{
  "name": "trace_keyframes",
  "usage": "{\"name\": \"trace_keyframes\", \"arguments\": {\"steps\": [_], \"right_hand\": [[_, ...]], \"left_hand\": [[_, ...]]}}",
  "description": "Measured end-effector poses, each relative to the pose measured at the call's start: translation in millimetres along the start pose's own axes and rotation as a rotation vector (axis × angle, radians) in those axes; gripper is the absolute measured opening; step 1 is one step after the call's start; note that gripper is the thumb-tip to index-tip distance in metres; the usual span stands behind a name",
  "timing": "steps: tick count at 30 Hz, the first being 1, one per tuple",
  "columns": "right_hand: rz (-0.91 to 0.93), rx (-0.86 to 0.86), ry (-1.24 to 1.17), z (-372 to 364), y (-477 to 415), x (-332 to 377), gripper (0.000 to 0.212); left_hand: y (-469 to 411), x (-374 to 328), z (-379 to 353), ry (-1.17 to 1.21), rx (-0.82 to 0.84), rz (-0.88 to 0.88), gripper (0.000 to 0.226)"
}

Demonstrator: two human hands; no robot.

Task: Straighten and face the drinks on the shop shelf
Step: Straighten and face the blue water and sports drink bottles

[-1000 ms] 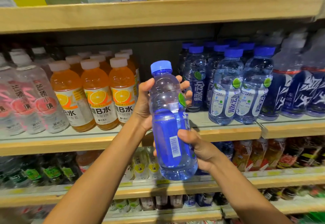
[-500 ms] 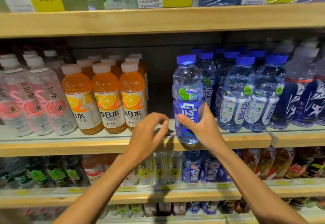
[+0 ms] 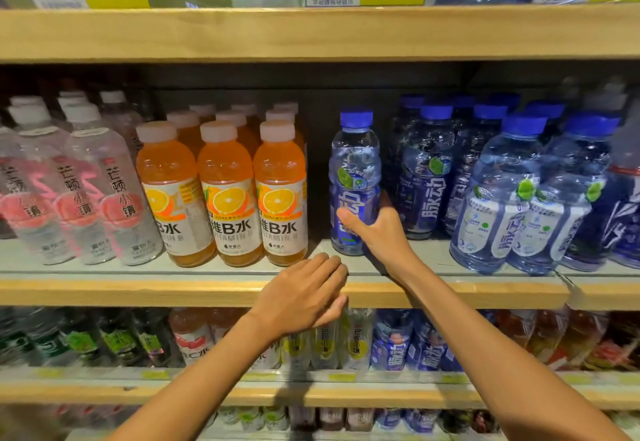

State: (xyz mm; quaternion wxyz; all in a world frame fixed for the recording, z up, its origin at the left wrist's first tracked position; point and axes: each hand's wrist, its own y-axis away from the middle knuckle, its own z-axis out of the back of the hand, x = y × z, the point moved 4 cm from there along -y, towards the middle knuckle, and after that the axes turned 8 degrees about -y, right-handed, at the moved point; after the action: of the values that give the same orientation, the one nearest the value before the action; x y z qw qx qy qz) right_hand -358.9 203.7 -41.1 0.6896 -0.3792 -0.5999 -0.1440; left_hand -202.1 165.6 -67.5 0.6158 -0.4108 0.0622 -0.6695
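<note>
While the right hand point(image 3: 377, 233) is gripping the blue bottle point(image 3: 355, 153), probably to face its label out, the left hand point(image 3: 304, 295) is hovering open, holding nothing.

From where I stood, the person's bare left hand point(image 3: 304, 293) and bare right hand point(image 3: 377, 233) showed along with both forearms. The long, slim left forearm point(image 3: 214, 371) and the equally slim right forearm point(image 3: 485, 340) were uncovered from the wrist down to the lower edge of the view. Both wrists were narrow. The fingers were slender, and low knuckles ran across the back of the left hand. Slight blur softened the outlines, so finer marks could not be made out.
</note>
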Motion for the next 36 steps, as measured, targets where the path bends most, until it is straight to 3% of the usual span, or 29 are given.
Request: {"name": "trace_keyframes", "arguments": {"steps": [2, 6, 9, 18, 22, 25, 28, 32, 36], "right_hand": [[0.010, -0.027, 0.008, -7, -10, -4, 0.021], [-0.020, -0.045, 0.053, -21, -28, -13, 0.060], [-0.060, -0.049, 0.058, -27, -34, -17, 0.073], [0.074, -0.136, 0.272, -11, -5, 9, 0.060], [0.208, -0.370, 0.329, 30, 36, 25, 0.035], [0.218, -0.513, 0.472, 49, 51, 26, 0.044], [0.130, -0.512, 0.658, 51, 44, 20, 0.053], [-0.015, -0.500, 0.650, 53, 29, 13, 0.058], [-0.039, -0.513, 0.635, 56, 22, 11, 0.060]], "left_hand": [[0, 0, 1, 0.002, 0.005, -0.002, 0.036], [0, 0, 0, 0.007, 0.004, -0.002, 0.037], [0, 0, 0, 0.011, 0.005, -0.001, 0.037], [-1, 1, 2, 0.051, 0.056, 0.025, 0.036], [-9, -2, 5, 0.108, 0.081, 0.070, 0.034], [-24, -13, 3, 0.136, 0.106, 0.067, 0.035], [-36, -22, 0, 0.150, 0.137, 0.057, 0.036], [-37, -22, -4, 0.152, 0.152, 0.047, 0.036], [-37, -22, -4, 0.126, 0.154, 0.045, 0.035]]}}
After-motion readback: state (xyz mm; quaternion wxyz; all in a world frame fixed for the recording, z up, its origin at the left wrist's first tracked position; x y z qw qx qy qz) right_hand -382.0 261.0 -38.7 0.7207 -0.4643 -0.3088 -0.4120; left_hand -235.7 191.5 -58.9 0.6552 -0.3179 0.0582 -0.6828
